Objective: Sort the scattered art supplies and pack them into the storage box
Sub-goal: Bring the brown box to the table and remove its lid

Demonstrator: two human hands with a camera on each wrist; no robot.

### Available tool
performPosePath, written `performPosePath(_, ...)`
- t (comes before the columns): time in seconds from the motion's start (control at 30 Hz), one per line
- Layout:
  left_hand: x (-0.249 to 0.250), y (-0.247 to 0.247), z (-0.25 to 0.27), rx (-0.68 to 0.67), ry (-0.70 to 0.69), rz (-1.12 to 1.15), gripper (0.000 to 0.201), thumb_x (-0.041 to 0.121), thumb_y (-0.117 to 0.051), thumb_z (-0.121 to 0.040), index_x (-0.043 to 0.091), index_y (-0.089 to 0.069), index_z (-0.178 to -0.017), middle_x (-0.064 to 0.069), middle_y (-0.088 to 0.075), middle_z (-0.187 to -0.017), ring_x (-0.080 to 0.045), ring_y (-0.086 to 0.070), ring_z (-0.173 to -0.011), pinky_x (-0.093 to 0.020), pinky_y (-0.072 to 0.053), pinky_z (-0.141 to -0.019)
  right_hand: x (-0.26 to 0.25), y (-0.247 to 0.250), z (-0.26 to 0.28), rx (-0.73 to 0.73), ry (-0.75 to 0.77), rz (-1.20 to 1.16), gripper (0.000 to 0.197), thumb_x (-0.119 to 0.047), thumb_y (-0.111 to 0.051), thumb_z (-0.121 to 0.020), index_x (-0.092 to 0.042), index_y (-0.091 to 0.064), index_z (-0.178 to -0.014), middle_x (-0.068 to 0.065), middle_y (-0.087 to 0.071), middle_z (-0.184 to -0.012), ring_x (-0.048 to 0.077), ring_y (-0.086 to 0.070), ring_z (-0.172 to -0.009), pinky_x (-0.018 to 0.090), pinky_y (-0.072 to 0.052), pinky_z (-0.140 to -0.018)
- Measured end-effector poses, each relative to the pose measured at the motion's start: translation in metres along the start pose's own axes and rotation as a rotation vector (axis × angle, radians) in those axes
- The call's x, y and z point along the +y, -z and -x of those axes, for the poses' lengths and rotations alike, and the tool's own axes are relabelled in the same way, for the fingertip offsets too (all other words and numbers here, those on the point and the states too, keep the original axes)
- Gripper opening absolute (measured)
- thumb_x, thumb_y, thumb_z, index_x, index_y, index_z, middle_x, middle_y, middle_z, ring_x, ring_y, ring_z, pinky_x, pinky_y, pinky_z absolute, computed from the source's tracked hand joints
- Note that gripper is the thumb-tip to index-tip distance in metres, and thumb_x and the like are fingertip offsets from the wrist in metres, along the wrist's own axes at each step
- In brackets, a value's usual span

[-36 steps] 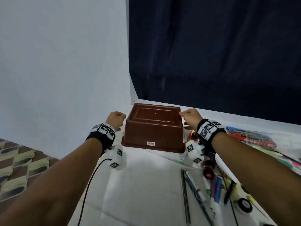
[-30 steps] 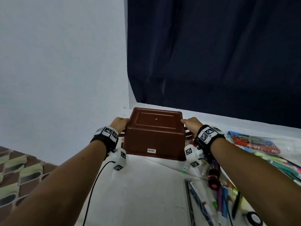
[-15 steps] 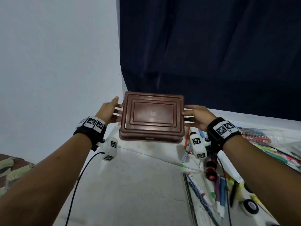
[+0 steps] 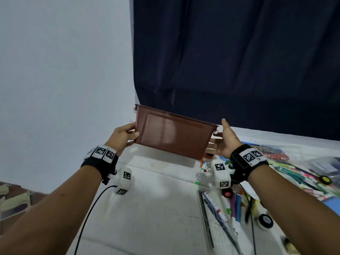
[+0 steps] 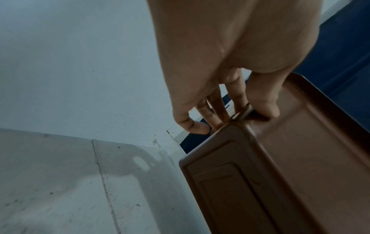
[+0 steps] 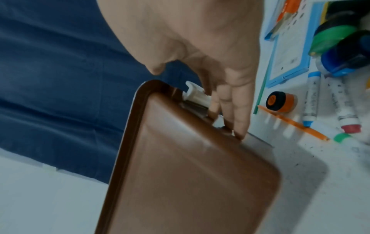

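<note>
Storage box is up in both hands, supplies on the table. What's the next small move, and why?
Probably set the storage box down rim-up on the bare table. It hangs tilted above the surface, the left hand gripping one end, the right hand flat against the other, and the markers lie unpacked beside it.

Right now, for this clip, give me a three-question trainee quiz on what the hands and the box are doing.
1. True or false: the brown storage box rests on the white table.
2. Which hand has its thumb wrapped onto the box's near face? A) left hand B) right hand
3. Fill in: the markers lie on the person's ____ side.

Key: 1. False, it is held in the air. 2. A. 3. Right.
</note>
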State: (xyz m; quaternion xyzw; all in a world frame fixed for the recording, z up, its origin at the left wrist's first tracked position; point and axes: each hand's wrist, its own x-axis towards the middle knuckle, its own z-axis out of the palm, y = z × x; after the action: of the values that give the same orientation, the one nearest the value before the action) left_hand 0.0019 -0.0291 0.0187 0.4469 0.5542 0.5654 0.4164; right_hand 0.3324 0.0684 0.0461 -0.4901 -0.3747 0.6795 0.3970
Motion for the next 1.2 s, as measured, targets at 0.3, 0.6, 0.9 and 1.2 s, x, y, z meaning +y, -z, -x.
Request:
performPosePath(0.3,0.013,0.009,0.046,0.164,0.196,0.180,0.044,0.060,-0.044,-0.093,0.020,-0.061,-0.101,-0.006,-0.068,-0.095,-0.022,-0.065,-0.089,-0.040,-0.053,-0.082,0.009,0.008,0.046,-0.050,0.108,0.085,0.014,-0.013,-0.062,-0.090,-0.007,-0.058,-0.102,0.008,-0.061,-0.080,0.029,-0.068,-0.071,0.042,-0.059,-0.062)
performPosePath(0.6,0.015,0.007,0.134,0.349,0.130,0.123,0.019,0.027,-0.056,-0.091,0.018,-0.060,-0.075,0.004,-0.052,-0.063,-0.016,-0.055,-0.068,-0.031,-0.046,-0.066,0.056,0.018,0.110,-0.076,0.064,0.114,0.005,0.000,-0.065,-0.086,-0.002,-0.063,-0.090,0.012,-0.064,-0.077,0.023,-0.067,-0.062,0.038,-0.061,-0.065)
performPosePath(0.9,-0.009,0.038,0.213,0.426,0.176,0.031,0.017,0.021,-0.061,-0.089,0.010,-0.063,-0.077,-0.001,-0.058,-0.062,-0.021,-0.060,-0.063,-0.031,-0.052,-0.061,0.101,-0.002,0.169,-0.115,0.040,0.132,0.009,0.004,-0.063,-0.088,0.000,-0.060,-0.095,0.014,-0.061,-0.078,0.021,-0.067,-0.061,0.030,-0.057,-0.053)
performPosePath(1.2,-0.026,0.048,0.231,0.276,0.197,-0.064,0.017,0.013,-0.051,-0.089,0.011,-0.064,-0.078,-0.007,-0.058,-0.073,-0.023,-0.060,-0.073,-0.036,-0.058,-0.068,0.129,0.005,0.198,-0.006,0.076,0.254,0.008,0.004,-0.064,-0.087,0.002,-0.062,-0.094,0.018,-0.060,-0.077,0.015,-0.060,-0.047,0.021,-0.046,-0.038)
